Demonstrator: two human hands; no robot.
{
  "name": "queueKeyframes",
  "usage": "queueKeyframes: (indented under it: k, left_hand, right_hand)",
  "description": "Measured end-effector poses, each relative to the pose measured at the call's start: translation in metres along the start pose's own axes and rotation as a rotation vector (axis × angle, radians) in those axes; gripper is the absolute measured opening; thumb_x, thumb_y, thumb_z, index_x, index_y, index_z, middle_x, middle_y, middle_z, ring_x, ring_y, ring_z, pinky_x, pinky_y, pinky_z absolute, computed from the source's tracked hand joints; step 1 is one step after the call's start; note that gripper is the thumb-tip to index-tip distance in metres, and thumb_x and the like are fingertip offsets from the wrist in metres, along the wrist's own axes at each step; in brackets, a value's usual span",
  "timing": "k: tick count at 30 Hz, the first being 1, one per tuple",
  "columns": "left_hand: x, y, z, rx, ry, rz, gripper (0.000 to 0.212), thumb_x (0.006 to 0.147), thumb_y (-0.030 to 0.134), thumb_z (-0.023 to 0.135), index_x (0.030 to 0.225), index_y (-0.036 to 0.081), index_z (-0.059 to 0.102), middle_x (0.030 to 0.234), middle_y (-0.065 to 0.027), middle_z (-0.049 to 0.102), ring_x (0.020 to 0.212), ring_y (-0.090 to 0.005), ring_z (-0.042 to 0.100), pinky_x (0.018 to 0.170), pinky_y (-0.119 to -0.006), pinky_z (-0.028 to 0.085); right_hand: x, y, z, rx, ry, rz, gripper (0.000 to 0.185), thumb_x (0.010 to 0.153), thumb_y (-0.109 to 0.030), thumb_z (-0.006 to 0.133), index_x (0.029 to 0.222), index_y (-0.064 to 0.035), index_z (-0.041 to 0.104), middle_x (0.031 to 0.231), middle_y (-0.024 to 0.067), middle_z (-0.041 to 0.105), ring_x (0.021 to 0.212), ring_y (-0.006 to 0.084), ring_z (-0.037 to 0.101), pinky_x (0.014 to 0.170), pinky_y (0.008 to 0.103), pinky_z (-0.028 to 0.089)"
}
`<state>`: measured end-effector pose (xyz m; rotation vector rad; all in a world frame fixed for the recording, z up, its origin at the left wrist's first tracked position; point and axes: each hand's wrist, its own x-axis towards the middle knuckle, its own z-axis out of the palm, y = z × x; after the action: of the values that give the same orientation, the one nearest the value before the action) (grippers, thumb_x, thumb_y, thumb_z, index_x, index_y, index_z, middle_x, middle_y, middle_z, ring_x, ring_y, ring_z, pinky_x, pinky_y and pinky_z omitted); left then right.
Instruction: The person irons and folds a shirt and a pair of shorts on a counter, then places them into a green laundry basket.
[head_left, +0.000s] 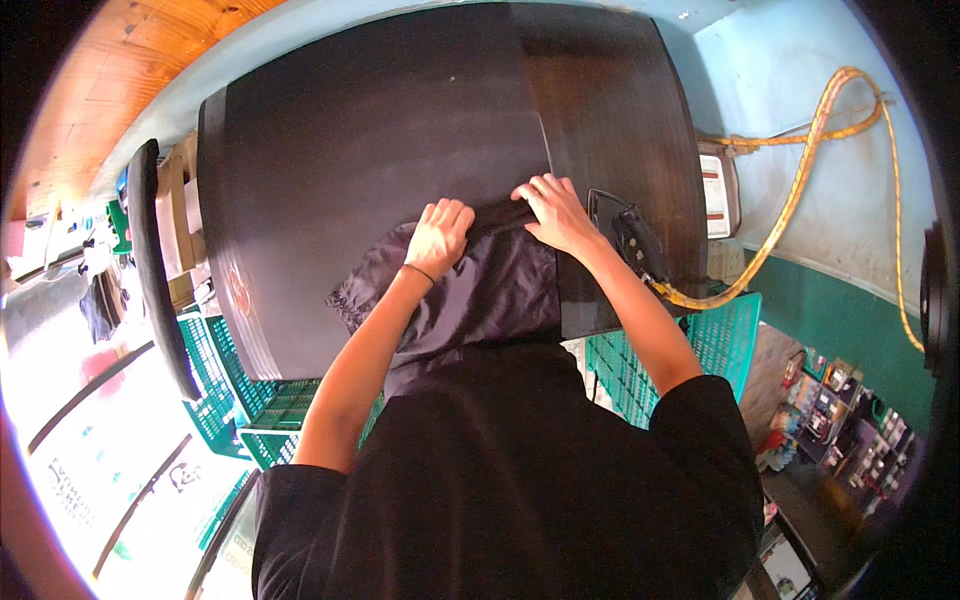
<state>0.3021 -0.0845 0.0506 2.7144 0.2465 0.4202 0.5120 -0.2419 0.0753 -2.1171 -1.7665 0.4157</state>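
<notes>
A shiny black garment (487, 289) with a gathered edge at its left end lies across the near part of a dark, padded-looking work table (360, 150). My left hand (441, 231) is curled on the garment's upper edge, its fingers closed over the fabric. Further right, my right hand (553, 208) rests at the upper right corner of the same fabric, thumb and forefinger apart; whether it pinches any cloth is hard to tell. Just right of that hand, a black steam iron (637, 244) sits on the brown board section of the table.
A yellow braided hose (795, 202) runs from the iron to the right wall. Green plastic crates (724, 337) stand below the table on the right and left. A long dark padded bar (154, 262) is at the left, and small packaged goods (832, 412) are at lower right.
</notes>
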Motion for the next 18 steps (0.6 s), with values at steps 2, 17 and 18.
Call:
queueKeyframes:
  k: [2,17,18]
  left_hand:
    - [-0.013,0.005,0.002,0.034,0.044,0.069,0.021,0.076,0.011,0.065,0.096,0.008,0.058,0.096,-0.0088,0.058,0.091,-0.0271,0.058,0.083,-0.039,0.048]
    - [-0.063,0.036,-0.008,0.027,-0.089,0.013,0.040,0.078,0.011,0.070,0.117,0.005,0.063,0.119,-0.0118,0.060,0.114,-0.0309,0.057,0.100,-0.044,0.047]
    - [-0.066,0.040,-0.012,0.015,0.000,0.026,0.039,0.079,0.010,0.068,0.117,0.005,0.064,0.118,-0.0125,0.061,0.112,-0.0308,0.058,0.100,-0.044,0.047]
  right_hand:
    - [-0.012,0.001,-0.001,-0.079,0.040,-0.130,0.045,0.067,-0.011,0.084,0.107,-0.0130,0.063,0.106,0.0048,0.057,0.107,0.0249,0.055,0.089,0.0422,0.042]
    - [-0.078,-0.017,0.028,-0.249,0.166,-0.151,0.059,0.080,-0.006,0.066,0.138,-0.0099,0.061,0.129,0.0130,0.058,0.119,0.0319,0.055,0.098,0.0451,0.043]
    - [-0.074,-0.022,0.028,-0.249,0.167,-0.164,0.059,0.080,-0.006,0.066,0.138,-0.0099,0.061,0.129,0.0130,0.058,0.119,0.0319,0.055,0.098,0.0451,0.043]
